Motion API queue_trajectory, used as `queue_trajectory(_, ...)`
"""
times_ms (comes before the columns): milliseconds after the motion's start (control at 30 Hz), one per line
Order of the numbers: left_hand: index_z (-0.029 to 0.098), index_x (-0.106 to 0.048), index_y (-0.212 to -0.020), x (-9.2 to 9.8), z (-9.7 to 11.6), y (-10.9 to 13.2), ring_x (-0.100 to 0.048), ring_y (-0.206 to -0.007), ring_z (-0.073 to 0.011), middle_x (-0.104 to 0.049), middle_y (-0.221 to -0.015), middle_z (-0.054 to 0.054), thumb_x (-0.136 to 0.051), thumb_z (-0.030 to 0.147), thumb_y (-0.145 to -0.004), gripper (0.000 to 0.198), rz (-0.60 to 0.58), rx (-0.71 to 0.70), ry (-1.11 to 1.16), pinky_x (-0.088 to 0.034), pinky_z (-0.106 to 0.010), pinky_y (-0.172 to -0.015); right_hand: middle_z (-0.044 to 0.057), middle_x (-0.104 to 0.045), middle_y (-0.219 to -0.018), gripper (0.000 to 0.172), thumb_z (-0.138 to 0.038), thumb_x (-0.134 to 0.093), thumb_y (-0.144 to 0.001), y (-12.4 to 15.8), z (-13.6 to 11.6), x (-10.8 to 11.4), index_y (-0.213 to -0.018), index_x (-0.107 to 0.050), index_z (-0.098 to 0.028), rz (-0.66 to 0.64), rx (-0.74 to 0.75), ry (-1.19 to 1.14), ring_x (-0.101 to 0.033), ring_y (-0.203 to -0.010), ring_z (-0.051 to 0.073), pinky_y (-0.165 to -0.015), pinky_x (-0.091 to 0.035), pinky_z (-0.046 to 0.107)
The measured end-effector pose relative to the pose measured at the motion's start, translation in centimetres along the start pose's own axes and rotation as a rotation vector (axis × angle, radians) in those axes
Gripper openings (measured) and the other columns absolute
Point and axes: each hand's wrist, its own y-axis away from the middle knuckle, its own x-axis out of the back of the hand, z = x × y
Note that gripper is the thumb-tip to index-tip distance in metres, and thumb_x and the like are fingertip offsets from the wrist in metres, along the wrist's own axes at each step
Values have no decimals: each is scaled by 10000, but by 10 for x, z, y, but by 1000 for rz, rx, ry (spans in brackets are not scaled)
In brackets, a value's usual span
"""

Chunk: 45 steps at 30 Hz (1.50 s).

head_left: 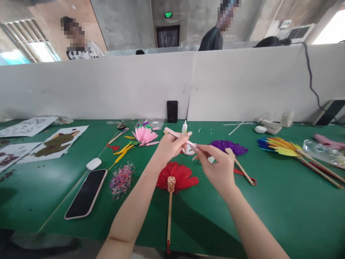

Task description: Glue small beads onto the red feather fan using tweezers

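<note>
Pink stick [172,133] up above the green table [140,219], and from my end I see the left hand's [172,145] fingers grasping it, the right hand's [219,163] pinching its right end, seemingly for steadiness! Red feather fan [185,177] lies below, handle [169,216] nearward, presumably for easy reach.

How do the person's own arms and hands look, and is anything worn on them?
Both forearms are slender and bare, with no sleeve, watch or bracelet in view. The left hand and right hand wear no gloves. Rings or nail polish are too small to tell.
</note>
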Motion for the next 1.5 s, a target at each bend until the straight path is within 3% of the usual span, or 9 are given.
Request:
queue_trajectory(100, 149, -533, -516, 15, 14, 7, -280, -326, -7, -397, -383, 62, -603, 427, -815, 415, 59, -124, 105, -190, -183, -347, 20, -708, -661, 77, -202, -638, -799, -10, -17, -5, -778, -713, -203, 29, 26, -29, -633, -534, 129, -520, -501, 243)
queue_trajectory(167, 153, -551, -537, 25, 21, 13, -305, -332, -2, -461, -433, 52, -614, 419, -815, 391, 81, -206, 168, -221, -177, -340, 12, -702, -657, 82, -237, -638, -818, -16, -25, -11, -801, -709, -200, 17, -52, -192, -626, -515, 119, -482, -485, 231)
queue_trajectory(333, 172, -612, -648, 40, 29, 26, -416, -394, -4, -552, -593, 34, -602, 351, -847, 267, 72, -386, 100, -269, -155, -320, -2, -625, -581, 308, -386, -524, -900, -28, -33, -23, -716, -658, -179, -293, -363, -750, -561, -412, 88, -324, -354, 185)
queue_trajectory(467, 179, -603, -681, 40, 30, 31, -430, -404, -15, -492, -532, 55, -553, 284, -884, 235, 44, -497, -46, -320, -158, -360, -34, -547, -525, 348, -394, -479, -926, -28, -33, -22, -686, -613, -182, -435, -453, -922, -480, -358, 55, -295, -289, 163)
queue_trajectory(700, 172, -625, -740, 34, 31, 29, -477, -516, -66, -568, -584, 23, -549, 230, -876, 167, 33, -764, -404, -400, -215, -494, -34, -557, -477, 371, -424, -465, -927, -26, -37, -8, -659, -585, -197, -521, -493, -927, -435, -316, 50, -298, -208, 186)
queue_trajectory(933, 158, -620, -785, 25, 28, 28, -531, -583, -87, -601, -626, 10, -564, 151, -840, 78, 112, -979, -557, -430, -206, -511, -23, -551, -417, 402, -426, -557, -856, -32, -48, -4, -540, -581, -179, -377, -618, -773, -419, -286, 51, -310, -219, 194)
queue_trajectory(1100, 163, -628, -813, 21, 26, 29, -547, -596, -92, -622, -673, -1, -553, 139, -833, 81, 180, -1025, -610, -435, -211, -506, -21, -543, -395, 334, -371, -581, -833, -35, -45, -3, -569, -638, -174, -356, -581, -771, -459, -307, 76, -316, -285, 199)
queue_trajectory(1267, 160, -610, -828, 21, 25, 30, -554, -618, -94, -626, -705, -7, -558, 165, -840, 54, 192, -1052, -708, -442, -212, -532, -4, -555, -382, 380, -368, -548, -851, -34, -45, -3, -540, -626, -164, -337, -586, -744, -480, -295, 92, -293, -286, 202)
queue_trajectory(1500, 184, -538, -754, 18, 24, 30, -448, -520, -83, -539, -603, 25, -594, 229, -840, 113, 243, -1105, -874, -343, -223, -467, 4, -557, -399, 391, -419, -563, -855, -32, -45, -4, -557, -638, -178, -310, -617, -707, -476, -327, 103, -306, -315, 211)
